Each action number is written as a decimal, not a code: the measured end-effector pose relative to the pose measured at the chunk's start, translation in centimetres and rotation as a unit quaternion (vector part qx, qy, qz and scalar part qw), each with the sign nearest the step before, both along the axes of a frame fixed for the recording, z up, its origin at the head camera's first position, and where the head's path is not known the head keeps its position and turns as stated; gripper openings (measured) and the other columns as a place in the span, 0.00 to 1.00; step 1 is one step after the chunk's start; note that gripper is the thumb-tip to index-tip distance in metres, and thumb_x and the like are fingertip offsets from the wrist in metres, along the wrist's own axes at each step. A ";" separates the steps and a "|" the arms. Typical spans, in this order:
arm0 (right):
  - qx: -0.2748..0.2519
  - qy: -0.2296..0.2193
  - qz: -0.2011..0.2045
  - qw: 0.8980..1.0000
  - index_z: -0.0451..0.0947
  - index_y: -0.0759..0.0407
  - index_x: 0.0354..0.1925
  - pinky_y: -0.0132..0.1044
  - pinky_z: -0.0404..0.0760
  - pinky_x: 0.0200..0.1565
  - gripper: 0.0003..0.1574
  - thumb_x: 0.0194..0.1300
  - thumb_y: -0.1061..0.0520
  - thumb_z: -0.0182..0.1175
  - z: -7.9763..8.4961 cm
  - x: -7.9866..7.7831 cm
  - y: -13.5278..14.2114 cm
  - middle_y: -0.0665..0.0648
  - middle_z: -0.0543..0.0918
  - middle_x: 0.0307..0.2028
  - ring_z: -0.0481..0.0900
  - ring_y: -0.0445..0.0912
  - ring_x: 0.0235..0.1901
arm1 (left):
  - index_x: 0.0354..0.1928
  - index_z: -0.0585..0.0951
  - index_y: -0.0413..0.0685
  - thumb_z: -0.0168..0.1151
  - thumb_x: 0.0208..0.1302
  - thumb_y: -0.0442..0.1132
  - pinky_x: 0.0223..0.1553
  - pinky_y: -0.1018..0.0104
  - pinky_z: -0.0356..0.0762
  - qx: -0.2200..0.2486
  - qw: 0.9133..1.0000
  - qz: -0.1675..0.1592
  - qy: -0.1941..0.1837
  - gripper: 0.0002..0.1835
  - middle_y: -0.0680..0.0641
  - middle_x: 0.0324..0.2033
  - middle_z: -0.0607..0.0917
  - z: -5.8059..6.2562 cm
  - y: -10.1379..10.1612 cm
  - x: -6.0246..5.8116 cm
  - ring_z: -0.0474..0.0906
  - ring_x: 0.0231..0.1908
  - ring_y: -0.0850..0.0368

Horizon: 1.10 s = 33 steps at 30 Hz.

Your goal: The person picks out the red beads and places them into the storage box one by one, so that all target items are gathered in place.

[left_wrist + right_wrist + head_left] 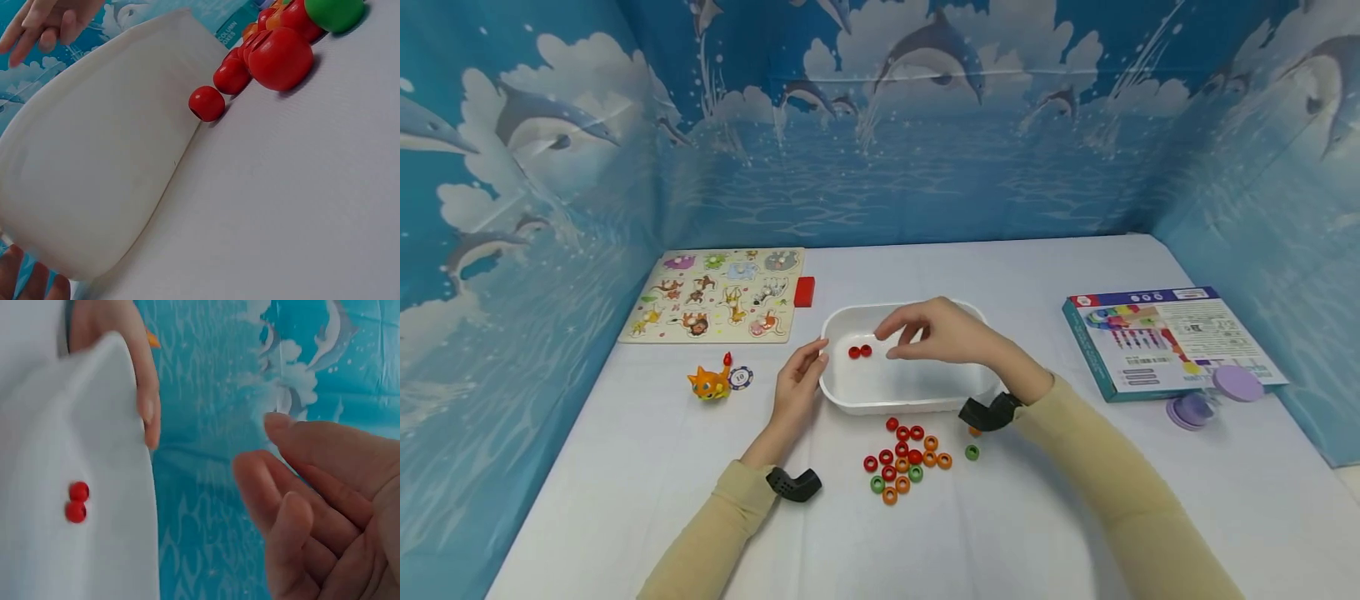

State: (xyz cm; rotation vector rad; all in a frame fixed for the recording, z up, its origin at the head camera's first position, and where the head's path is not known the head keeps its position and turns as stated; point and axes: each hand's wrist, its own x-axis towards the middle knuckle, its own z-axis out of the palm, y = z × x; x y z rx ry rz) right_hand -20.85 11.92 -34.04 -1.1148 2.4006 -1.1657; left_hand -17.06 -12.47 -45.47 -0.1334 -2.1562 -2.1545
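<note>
A white plastic tray stands on the table with two red beads side by side in its left part. My left hand touches the tray's left end from outside; the right wrist view shows its fingers lying fairly straight along the rim. Over the middle of the tray is my right hand, fingers bent loosely, thumb and fingertips apart, nothing between them. In front of the tray lies a loose group of red beads, orange beads and green beads.
An animal puzzle board lies at the back left, with an orange cat toy and a round chip in front of it. On the right are a flat toy box and a purple-lidded container. A dolphin-print curtain surrounds the table.
</note>
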 end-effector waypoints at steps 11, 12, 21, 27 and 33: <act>-0.074 -0.036 -0.036 0.996 0.80 0.58 0.40 0.32 0.77 0.21 0.13 0.53 0.64 0.63 -3.3 8.0 1.9 0.54 0.82 0.31 0.75 0.41 0.21 | 0.53 0.73 0.47 0.53 0.63 0.45 0.52 0.72 0.70 0.012 1.000 0.001 0.025 0.18 0.52 0.57 0.70 -1.6 -0.3 -0.6 0.65 0.57 0.61; -0.080 -0.029 -0.040 0.996 0.80 0.58 0.39 0.31 0.76 0.19 0.12 0.53 0.65 0.63 -3.5 8.6 1.8 0.54 0.82 0.28 0.73 0.40 0.19 | 0.53 0.73 0.48 0.54 0.63 0.46 0.52 0.72 0.70 0.011 1.000 0.002 0.024 0.18 0.52 0.57 0.70 -1.6 -0.3 -0.7 0.65 0.57 0.61; -0.111 0.052 -0.082 0.989 0.80 0.59 0.40 0.24 0.65 0.10 0.13 0.52 0.63 0.65 -9.4 9.8 2.2 0.45 0.72 0.13 0.63 0.33 0.11 | 0.54 0.73 0.49 0.53 0.63 0.47 0.52 0.72 0.70 0.001 1.000 0.010 0.013 0.19 0.52 0.58 0.69 -1.8 -0.3 -0.6 0.65 0.57 0.59; -0.089 0.111 -0.116 0.983 0.81 0.54 0.41 0.23 0.65 0.12 0.14 0.52 0.58 0.65 -11.5 9.3 2.5 0.40 0.71 0.16 0.62 0.32 0.12 | 0.53 0.73 0.48 0.53 0.63 0.45 0.52 0.72 0.70 0.003 1.000 0.007 0.013 0.18 0.52 0.58 0.69 -1.7 -0.2 -0.6 0.64 0.58 0.59; -0.062 0.117 -0.134 0.982 0.81 0.53 0.41 0.23 0.66 0.13 0.15 0.52 0.55 0.65 -12.0 9.1 2.4 0.40 0.77 0.22 0.62 0.32 0.13 | 0.53 0.74 0.49 0.53 0.63 0.46 0.52 0.71 0.70 0.005 1.000 0.007 0.016 0.18 0.52 0.58 0.69 -1.7 -0.2 -0.6 0.64 0.58 0.59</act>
